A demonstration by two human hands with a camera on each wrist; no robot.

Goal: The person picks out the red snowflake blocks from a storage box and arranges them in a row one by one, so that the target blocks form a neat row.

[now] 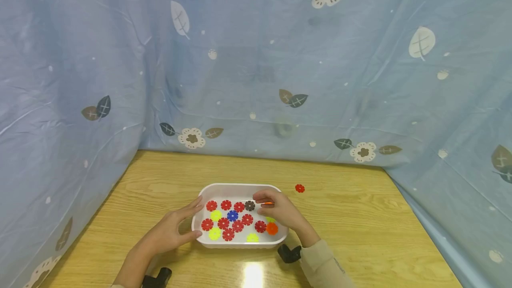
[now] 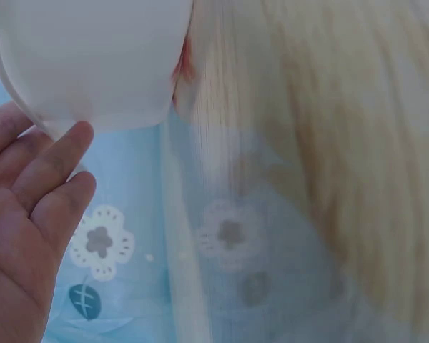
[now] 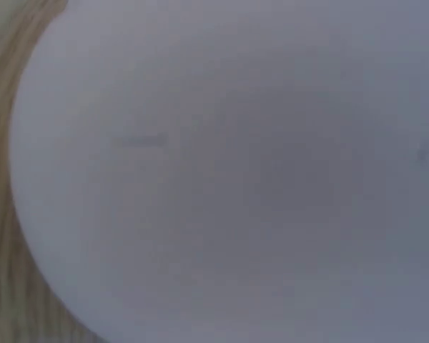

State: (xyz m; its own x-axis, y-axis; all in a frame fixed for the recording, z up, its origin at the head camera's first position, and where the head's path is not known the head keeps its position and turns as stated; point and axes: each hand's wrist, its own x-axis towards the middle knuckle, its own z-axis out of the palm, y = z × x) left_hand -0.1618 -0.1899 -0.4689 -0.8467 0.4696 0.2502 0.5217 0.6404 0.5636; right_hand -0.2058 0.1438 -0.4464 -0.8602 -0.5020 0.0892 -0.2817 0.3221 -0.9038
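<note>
A white plastic tray (image 1: 240,244) holds several notched flower-shaped discs, mostly red, with yellow, blue, orange and dark ones among them. At the tray's left end, my left hand (image 1: 172,230) touches the rim with its fingers and thumb spread apart. In the left wrist view, that hand's fingers (image 2: 64,153) lie along the white outer wall. Over the tray's right side reaches my right hand (image 1: 282,210), its thumb and fingers parted. Between them shows an orange disc (image 1: 268,203), partly hidden; no grip on it is visible. The dark disc (image 1: 250,206) lies just left of the fingertips.
One red disc (image 1: 300,188) lies on the wooden table (image 1: 360,226) beyond the tray's right end. A blue patterned curtain (image 1: 248,79) hangs behind and along both sides. The blurred tray wall (image 3: 222,179) fills most of the right wrist view.
</note>
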